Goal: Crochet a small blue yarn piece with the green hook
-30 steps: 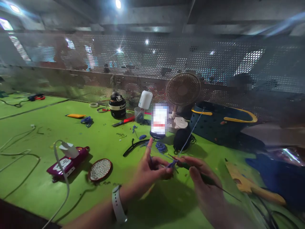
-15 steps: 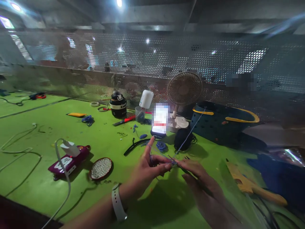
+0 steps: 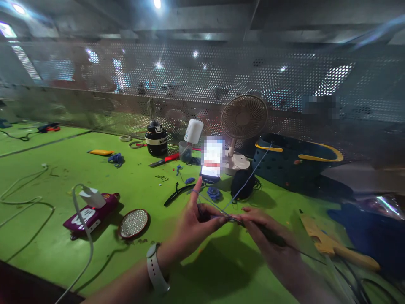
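Observation:
My left hand [image 3: 198, 221], with a white watch on the wrist, pinches a small piece of blue crochet work between thumb and fingers, its index finger raised with blue yarn [image 3: 249, 177] looped over it. My right hand [image 3: 264, 232] grips a thin crochet hook [image 3: 275, 240] whose tip meets the work at the left fingertips. The yarn runs up and back toward the dark blue basket [image 3: 294, 162]. A dark ball of yarn [image 3: 242, 183] lies just beyond the hands.
On the green table stand a phone [image 3: 212, 162], a small fan [image 3: 243, 122], a black jar [image 3: 156, 139], a white bottle [image 3: 193, 133], a magenta device with a white cable [image 3: 90, 213], a round brush [image 3: 133, 224] and a yellow tool [image 3: 332, 247]. A perforated metal screen backs the table.
Both hands have shifted slightly up and away, and the hook tip has worked through the blue piece. The yarn strand is drawn a little tighter.

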A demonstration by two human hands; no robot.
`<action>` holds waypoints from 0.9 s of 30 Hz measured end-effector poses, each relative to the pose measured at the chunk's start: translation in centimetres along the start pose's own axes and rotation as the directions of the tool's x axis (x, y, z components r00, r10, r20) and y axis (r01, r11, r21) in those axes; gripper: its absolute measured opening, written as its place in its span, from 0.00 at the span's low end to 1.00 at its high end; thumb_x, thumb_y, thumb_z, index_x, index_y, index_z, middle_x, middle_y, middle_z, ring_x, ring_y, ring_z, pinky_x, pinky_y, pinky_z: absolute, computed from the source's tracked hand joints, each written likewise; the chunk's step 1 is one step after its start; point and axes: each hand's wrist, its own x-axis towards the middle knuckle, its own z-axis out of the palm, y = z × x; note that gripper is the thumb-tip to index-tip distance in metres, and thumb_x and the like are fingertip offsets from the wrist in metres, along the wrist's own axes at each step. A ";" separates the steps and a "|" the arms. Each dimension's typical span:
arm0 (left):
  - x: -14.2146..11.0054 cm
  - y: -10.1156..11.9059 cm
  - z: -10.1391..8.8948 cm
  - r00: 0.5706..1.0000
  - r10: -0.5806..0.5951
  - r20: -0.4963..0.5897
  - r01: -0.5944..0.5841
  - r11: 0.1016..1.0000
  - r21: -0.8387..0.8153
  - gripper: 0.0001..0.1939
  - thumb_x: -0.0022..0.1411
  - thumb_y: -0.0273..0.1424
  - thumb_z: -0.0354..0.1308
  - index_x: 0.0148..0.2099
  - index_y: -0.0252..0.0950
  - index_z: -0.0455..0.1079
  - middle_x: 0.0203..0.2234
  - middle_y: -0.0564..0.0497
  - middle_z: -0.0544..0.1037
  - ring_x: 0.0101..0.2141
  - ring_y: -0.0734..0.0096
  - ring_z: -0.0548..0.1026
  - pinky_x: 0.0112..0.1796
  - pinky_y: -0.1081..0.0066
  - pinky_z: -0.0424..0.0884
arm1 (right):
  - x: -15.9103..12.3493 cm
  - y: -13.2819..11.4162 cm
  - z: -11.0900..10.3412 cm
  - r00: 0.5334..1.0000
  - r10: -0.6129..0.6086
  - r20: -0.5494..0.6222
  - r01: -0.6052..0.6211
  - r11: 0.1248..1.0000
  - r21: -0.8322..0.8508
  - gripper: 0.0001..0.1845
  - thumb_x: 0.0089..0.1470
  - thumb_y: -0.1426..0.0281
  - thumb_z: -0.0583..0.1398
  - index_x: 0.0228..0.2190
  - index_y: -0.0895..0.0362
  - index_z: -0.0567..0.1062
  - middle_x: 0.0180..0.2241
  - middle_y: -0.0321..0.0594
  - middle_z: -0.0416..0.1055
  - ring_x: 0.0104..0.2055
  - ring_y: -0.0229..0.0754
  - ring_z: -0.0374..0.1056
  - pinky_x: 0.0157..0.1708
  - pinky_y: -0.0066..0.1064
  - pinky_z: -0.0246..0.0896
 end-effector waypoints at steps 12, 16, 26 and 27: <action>-0.7 -1.1 0.3 0.985 0.150 0.084 -0.164 0.967 0.194 0.59 0.53 0.25 0.68 0.72 0.37 0.29 0.28 0.52 0.81 0.31 0.68 0.79 0.37 0.66 0.75 | 0.5 1.0 -0.6 0.862 -0.438 0.256 0.506 0.772 -0.385 0.18 0.62 0.73 0.59 0.53 0.54 0.70 0.49 0.47 0.78 0.48 0.45 0.74 0.54 0.46 0.63; -0.4 -0.2 0.2 0.993 -0.076 0.095 0.085 0.992 -0.095 0.63 0.49 0.22 0.72 0.72 0.37 0.30 0.27 0.52 0.81 0.30 0.72 0.78 0.35 0.70 0.73 | 0.3 0.9 -1.1 0.908 -0.370 0.195 0.406 0.893 -0.194 0.18 0.63 0.66 0.58 0.55 0.47 0.70 0.52 0.41 0.77 0.49 0.45 0.74 0.59 0.48 0.58; -0.2 1.0 -0.2 0.985 -0.109 0.133 0.129 0.980 -0.153 0.53 0.50 0.20 0.71 0.71 0.36 0.44 0.26 0.54 0.79 0.28 0.77 0.75 0.32 0.74 0.68 | 1.1 -0.7 -1.0 0.995 -0.041 0.090 0.024 0.983 0.183 0.11 0.61 0.62 0.61 0.45 0.39 0.78 0.40 0.31 0.82 0.41 0.39 0.78 0.41 0.29 0.76; -0.2 1.1 -0.2 0.984 -0.103 0.142 0.123 0.982 -0.141 0.52 0.51 0.20 0.71 0.71 0.36 0.46 0.26 0.54 0.79 0.27 0.77 0.74 0.32 0.75 0.68 | 1.2 -0.7 -1.2 0.996 -0.018 0.092 -0.001 0.979 0.204 0.10 0.61 0.63 0.61 0.44 0.40 0.79 0.38 0.32 0.82 0.40 0.39 0.79 0.39 0.28 0.77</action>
